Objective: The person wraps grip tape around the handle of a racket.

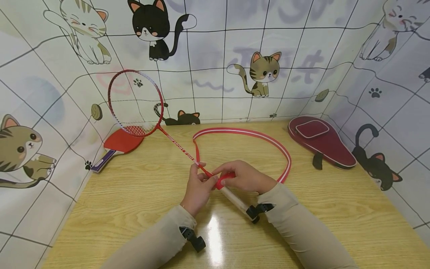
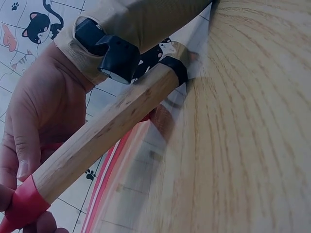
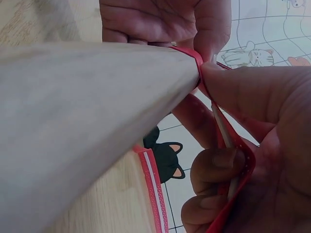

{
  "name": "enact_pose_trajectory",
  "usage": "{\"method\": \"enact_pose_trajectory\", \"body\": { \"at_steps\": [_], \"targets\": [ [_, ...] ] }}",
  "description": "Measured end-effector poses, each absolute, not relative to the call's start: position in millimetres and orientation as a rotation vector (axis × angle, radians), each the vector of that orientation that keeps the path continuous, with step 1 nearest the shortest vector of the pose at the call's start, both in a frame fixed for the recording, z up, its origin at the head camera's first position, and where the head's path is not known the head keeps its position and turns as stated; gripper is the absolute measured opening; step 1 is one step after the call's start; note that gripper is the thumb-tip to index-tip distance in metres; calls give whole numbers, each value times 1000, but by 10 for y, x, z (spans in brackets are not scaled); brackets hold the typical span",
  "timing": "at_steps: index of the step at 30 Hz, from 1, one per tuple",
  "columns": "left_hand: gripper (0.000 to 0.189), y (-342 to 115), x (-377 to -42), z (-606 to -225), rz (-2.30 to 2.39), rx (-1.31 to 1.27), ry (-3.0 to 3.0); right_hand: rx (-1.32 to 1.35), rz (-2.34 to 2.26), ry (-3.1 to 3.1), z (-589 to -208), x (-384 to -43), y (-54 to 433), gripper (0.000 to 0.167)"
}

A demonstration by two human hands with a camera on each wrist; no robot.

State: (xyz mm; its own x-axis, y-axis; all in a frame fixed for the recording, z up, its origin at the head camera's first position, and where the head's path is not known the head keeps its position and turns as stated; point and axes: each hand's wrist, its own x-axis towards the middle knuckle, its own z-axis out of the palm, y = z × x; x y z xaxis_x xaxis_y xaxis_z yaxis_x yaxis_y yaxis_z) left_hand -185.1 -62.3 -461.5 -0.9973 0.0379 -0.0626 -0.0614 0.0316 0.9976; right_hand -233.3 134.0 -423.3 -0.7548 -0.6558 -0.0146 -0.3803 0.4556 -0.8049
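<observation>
A pale wood-grain table point(image 1: 144, 201) with a glossy top carries everything. At the far left lies a red paddle point(image 1: 122, 142), its handle pointing towards the near left. A red, white-striped band point(image 1: 221, 130) curves across the far middle. A dark red case point(image 1: 317, 138), with a dark flap point(image 1: 317, 161) at its near side, lies far right.

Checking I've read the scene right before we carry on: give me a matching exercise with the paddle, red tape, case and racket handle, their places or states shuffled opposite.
Things:
1. Paddle
2. Red tape
3. Case
4. Racket handle

Places or states:
A. At the back right of the table
B. Bare wood along most of its length
C. At the back left, partly behind the racket head
D. White-striped, held in the right hand

Pairs: 1-C, 2-D, 3-A, 4-B
</observation>
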Motion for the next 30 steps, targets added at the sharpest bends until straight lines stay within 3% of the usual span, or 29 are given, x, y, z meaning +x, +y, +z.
{"method": "enact_pose_trajectory", "body": {
  "at_steps": [30],
  "targets": [
    [56, -624, -1837, -4585, 2234, 59, 2130, -848, -1282, 2230, -4210, -2377, 1419, 39]
  ]
}}
